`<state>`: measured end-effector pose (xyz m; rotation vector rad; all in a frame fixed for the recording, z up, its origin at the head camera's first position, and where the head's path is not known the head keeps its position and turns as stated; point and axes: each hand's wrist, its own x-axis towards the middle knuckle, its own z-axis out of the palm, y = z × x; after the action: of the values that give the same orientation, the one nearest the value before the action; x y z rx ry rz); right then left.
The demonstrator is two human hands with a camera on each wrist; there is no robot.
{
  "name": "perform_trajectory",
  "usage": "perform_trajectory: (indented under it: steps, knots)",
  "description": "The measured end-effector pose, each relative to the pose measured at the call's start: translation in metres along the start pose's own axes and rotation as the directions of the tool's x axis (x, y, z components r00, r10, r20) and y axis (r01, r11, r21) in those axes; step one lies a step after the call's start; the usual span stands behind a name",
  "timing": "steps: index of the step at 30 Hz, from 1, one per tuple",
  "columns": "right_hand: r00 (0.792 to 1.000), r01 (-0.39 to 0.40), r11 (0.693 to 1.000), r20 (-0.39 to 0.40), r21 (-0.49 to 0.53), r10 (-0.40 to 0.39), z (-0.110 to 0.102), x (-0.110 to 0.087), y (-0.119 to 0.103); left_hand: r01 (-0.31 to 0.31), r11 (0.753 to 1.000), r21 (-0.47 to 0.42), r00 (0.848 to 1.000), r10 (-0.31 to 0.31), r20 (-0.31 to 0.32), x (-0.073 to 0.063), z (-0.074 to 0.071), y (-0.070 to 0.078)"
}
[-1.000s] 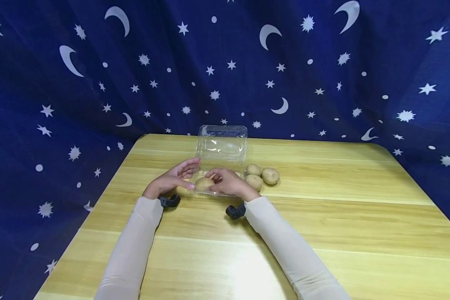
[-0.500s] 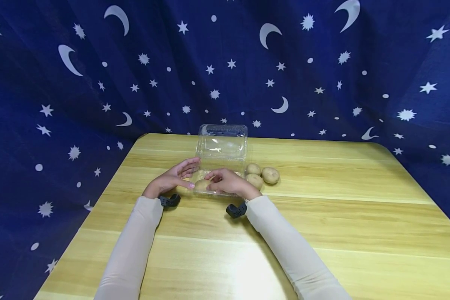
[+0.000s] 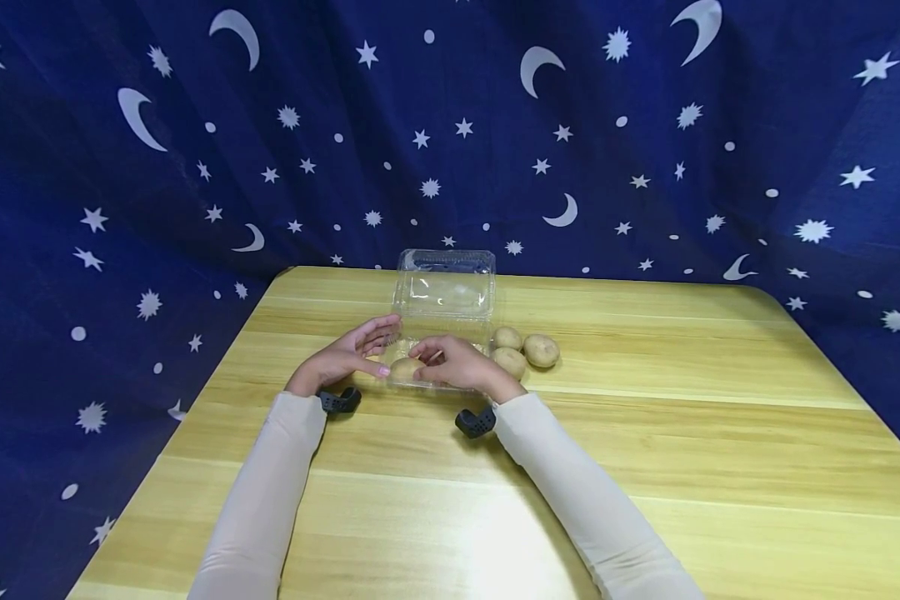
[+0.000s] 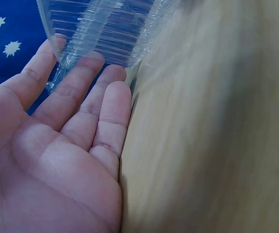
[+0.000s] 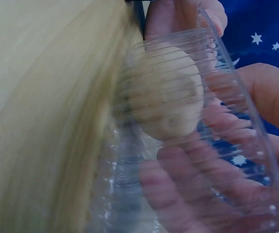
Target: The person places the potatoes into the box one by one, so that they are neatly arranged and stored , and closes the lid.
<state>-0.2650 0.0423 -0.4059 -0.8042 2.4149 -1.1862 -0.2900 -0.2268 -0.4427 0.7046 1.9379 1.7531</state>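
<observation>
A clear plastic clamshell box (image 3: 444,327) stands with its lid raised at the back of the table. One potato (image 3: 403,370) lies at the front left of its base; the right wrist view shows this potato (image 5: 166,97) through the ribbed wall. My right hand (image 3: 457,367) reaches into the box from the right, its thumb and curled fingers at the potato's side. Part of the base is hidden under that hand. At the box's left side, my left hand (image 3: 348,354) has its fingers extended, and its fingertips (image 4: 116,97) touch the ribbed wall.
Three more potatoes, one of them the rightmost potato (image 3: 541,351), sit on the table just right of the box. A dark blue curtain (image 3: 465,167) with moons and stars hangs behind the wooden table (image 3: 645,417). Black wrist devices are on both arms.
The potato in the box sits slightly lower than a second ago. My right wrist has shifted a touch to the right; my left hand stays in place.
</observation>
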Motion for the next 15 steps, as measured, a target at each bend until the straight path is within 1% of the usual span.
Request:
perform_trajectory:
  steps: [4, 7, 10, 15]
  knots:
    - [0.998, 0.061, 0.997, -0.007, -0.054, -0.061, -0.003, -0.004, -0.002, -0.002, 1.0, 0.001, 1.0, 0.002, 0.006, 0.001, -0.001, -0.001]
    - [0.994, 0.11, 0.992, -0.009, -0.059, -0.11, -0.006, -0.007, -0.002, 0.0, 1.0, -0.004, 1.0, 0.0, 0.007, 0.001, -0.001, -0.001]
    - [0.988, 0.152, 0.988, -0.017, -0.029, -0.152, -0.009, -0.011, 0.001, -0.002, 1.0, -0.006, 1.0, 0.002, 0.008, 0.0, -0.001, 0.0]
    - [0.978, 0.206, 0.977, -0.055, 0.061, -0.202, -0.013, -0.017, 0.007, -0.007, 1.0, 0.0, 1.0, 0.007, 0.009, -0.001, -0.001, 0.0]
